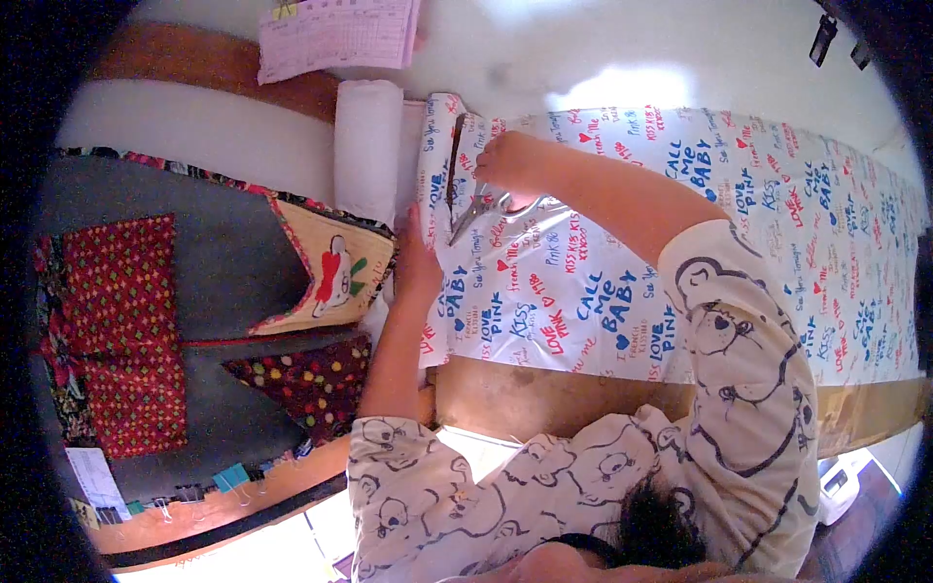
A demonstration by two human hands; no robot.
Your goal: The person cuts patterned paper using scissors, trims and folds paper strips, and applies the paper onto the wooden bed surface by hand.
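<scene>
A white sheet (603, 262) printed with red and blue lettering lies spread out in front of me. A dark, narrow slit (457, 146) parts it near its left end, leaving a strip (439, 126) on the left. My right hand (510, 165) grips metal scissors (476, 214) at the lower end of this slit, the blades pointing down and left. My left hand (418, 253) rests on the strip beside the scissors, fingers stretched out away from me. Its fingertips are partly hard to make out.
A white roll (368, 151) stands left of the sheet, below pink paper forms (340, 39). At the left lies a dark grey panel (224, 272) with patterned fabric pieces, and several binder clips (231, 478) hold its near edge. A brown board edge (544, 394) runs under the sheet.
</scene>
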